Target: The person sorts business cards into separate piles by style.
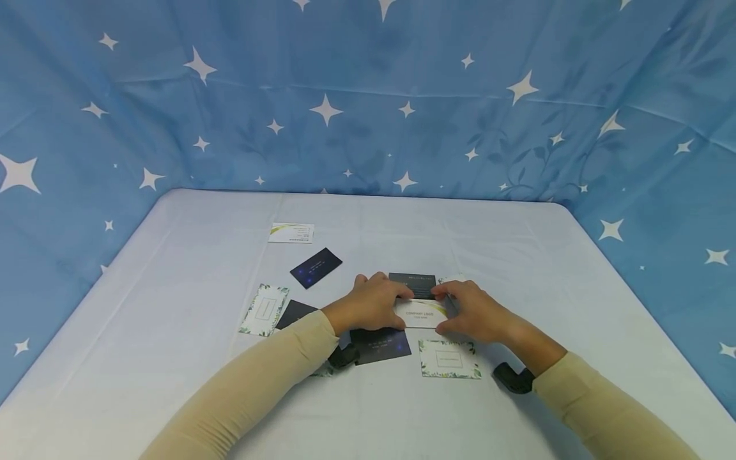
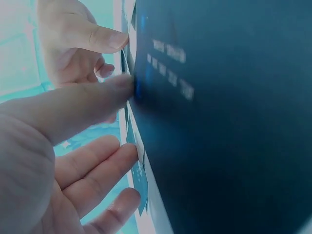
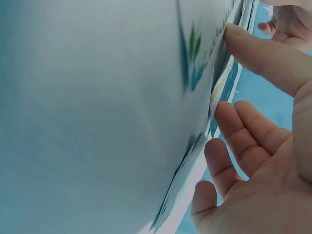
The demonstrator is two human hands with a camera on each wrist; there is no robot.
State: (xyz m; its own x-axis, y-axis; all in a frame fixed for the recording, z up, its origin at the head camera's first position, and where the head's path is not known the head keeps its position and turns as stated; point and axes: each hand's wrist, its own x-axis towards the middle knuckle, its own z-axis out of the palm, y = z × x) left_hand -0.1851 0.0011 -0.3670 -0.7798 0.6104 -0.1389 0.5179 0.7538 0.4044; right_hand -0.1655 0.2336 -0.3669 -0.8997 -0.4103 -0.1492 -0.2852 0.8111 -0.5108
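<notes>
White card marked "COMPANY LOGO" (image 1: 421,314) lies flat mid-worktop (image 1: 172,332), between both hands. Left hand (image 1: 372,303): not clenched, fingers loosely extended, thumb and forefinger tips at the card's left side. Right hand (image 1: 480,313): likewise unclenched, fingertips at the right side. How firmly either presses is hard to judge; wrist views are dim and oblique. Charcoal card (image 1: 413,285) just beyond. Nearer the person: dark blue card (image 1: 381,346) to the left, leaf-bordered card (image 1: 450,359) to the right. Farther left, another leafy card (image 1: 264,310), a tilted navy card (image 1: 316,268), a yellow-curved white card (image 1: 291,233). Starry blue curtain (image 1: 368,70) behind.
</notes>
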